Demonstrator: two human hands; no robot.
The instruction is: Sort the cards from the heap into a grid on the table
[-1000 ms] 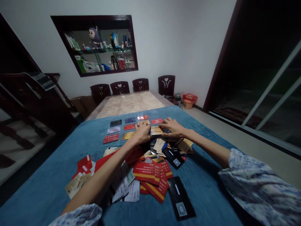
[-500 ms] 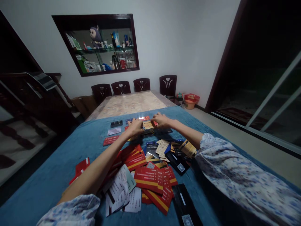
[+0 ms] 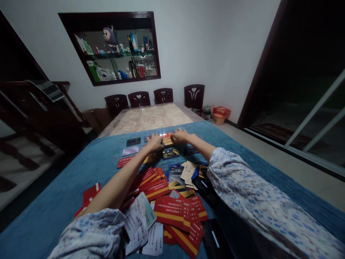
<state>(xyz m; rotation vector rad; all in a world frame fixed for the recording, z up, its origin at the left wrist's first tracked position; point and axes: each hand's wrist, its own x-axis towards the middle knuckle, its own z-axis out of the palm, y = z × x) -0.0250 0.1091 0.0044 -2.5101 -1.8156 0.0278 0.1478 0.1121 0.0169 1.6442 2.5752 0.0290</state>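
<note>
At the far part of the blue cloth, my left hand (image 3: 155, 142) and my right hand (image 3: 180, 136) close on opposite sides of a yellow card (image 3: 167, 141). Their fingertips pinch or press its left and right edges. Just this side of it lies a black VIP card (image 3: 170, 154) with yellow marks. Partly behind my left hand is another yellow card (image 3: 151, 158). To the left are a black card (image 3: 133, 141), a white card (image 3: 130, 150) and a red card (image 3: 124, 162). A dark card (image 3: 192, 149) shows beneath my right wrist.
Loose red cards (image 3: 172, 211), white cards (image 3: 155, 239), beige cards (image 3: 188, 171) and black cards (image 3: 215, 239) overlap nearer me. More red cards (image 3: 91, 193) lie beside my left forearm. The blue cloth (image 3: 54, 201) covers the near table; chairs (image 3: 194, 96) stand beyond.
Both hands have moved slightly away from me with the yellow card. The black VIP card, partly covered before, now shows. My right sleeve has shifted left over some black and gold cards.
</note>
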